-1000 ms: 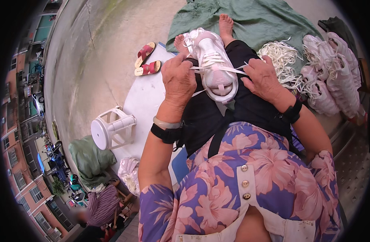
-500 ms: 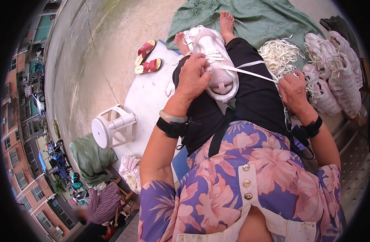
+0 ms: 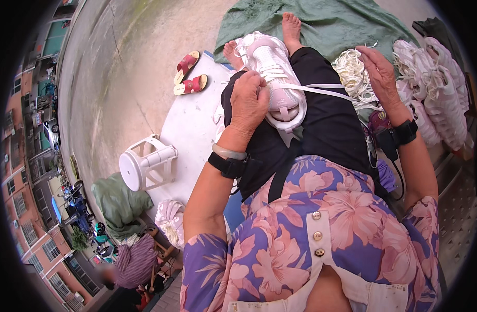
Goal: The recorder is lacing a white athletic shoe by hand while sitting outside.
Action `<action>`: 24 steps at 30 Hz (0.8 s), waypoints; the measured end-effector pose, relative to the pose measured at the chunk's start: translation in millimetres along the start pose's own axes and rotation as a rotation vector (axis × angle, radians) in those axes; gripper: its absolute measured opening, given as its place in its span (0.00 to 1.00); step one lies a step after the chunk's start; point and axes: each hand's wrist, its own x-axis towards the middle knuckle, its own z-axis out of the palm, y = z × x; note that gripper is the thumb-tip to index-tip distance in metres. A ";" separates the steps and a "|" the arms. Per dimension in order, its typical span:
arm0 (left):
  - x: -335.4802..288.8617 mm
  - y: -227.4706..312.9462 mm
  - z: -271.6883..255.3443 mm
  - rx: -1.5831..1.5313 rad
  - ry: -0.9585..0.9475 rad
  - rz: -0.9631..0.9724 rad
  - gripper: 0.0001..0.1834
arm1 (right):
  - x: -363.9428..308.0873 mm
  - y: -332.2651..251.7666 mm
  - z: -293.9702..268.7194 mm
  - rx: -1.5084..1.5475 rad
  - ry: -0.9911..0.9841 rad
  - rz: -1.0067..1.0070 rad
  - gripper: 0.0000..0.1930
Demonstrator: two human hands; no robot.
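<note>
A white and pale pink sneaker rests on my lap, its toe pointing away from me. White lacing crosses its tongue, and a flat white shoelace runs from it to the right over my black trousers. My left hand is closed on the sneaker's left edge beside the lacing; its fingertips are partly hidden. My right hand is off the lace, raised at the right edge of a heap of loose white laces. Its fingers are stretched out, with nothing seen in them.
Several white-pink sneakers are piled at the right on a green cloth. At the left are red sandals, a white plastic stool and a pink-white bundle. Another person in a striped top is at lower left.
My right hand has let go of the shoelace and moved up toward the lace heap, its fingers straightening. The lace now lies slacker across my lap. My left hand has shifted slightly toward me.
</note>
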 end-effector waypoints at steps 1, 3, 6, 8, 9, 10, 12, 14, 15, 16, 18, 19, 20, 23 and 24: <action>-1.4 -0.8 0.9 0.001 -0.011 -0.014 0.05 | 17.3 -12.8 6.1 0.122 0.040 0.071 0.09; -3.9 -2.6 1.7 0.001 -0.024 -0.029 0.05 | 45.0 -38.9 14.0 0.135 0.039 0.062 0.11; -5.8 -4.2 2.2 0.071 0.017 0.020 0.06 | 63.4 -69.9 31.2 0.422 0.013 0.030 0.27; -4.5 -4.7 0.5 0.083 0.034 0.010 0.07 | 63.8 -70.6 40.1 0.436 -0.082 0.083 0.18; -4.6 -4.3 0.8 0.084 0.033 0.009 0.07 | 62.4 -69.0 44.4 0.447 -0.178 0.135 0.10; -1.5 3.6 1.6 0.122 0.002 0.064 0.09 | 59.3 -65.3 46.9 0.445 -0.179 0.138 0.10; 5.9 16.6 5.8 0.154 -0.032 0.119 0.10 | 50.9 -56.1 52.1 0.544 -0.304 0.087 0.09; 12.8 24.7 11.2 0.226 -0.125 0.288 0.14 | 44.4 -51.8 58.4 0.516 -0.288 0.124 0.09; 14.1 27.9 17.6 0.238 -0.141 0.292 0.17 | 43.0 -47.8 59.9 0.524 -0.319 0.138 0.08; 15.7 27.9 22.9 0.237 -0.143 0.293 0.17 | 41.8 -46.3 61.4 0.533 -0.350 0.152 0.08; 18.0 27.1 30.5 0.280 -0.141 0.372 0.16 | 38.6 -44.0 64.7 0.551 -0.313 0.175 0.08; 19.0 29.2 32.3 0.270 -0.155 0.375 0.15 | 37.8 -42.9 63.8 0.553 -0.298 0.207 0.08; 20.0 31.1 33.7 0.272 -0.159 0.376 0.15 | 37.0 -41.8 63.1 0.555 -0.283 0.239 0.08; 22.1 34.4 37.5 0.345 -0.208 0.420 0.12 | 36.6 -39.0 62.0 0.569 -0.302 0.227 0.08; 22.2 34.1 39.6 0.299 -0.174 0.391 0.10 | 36.1 -37.2 64.6 0.575 -0.296 0.228 0.08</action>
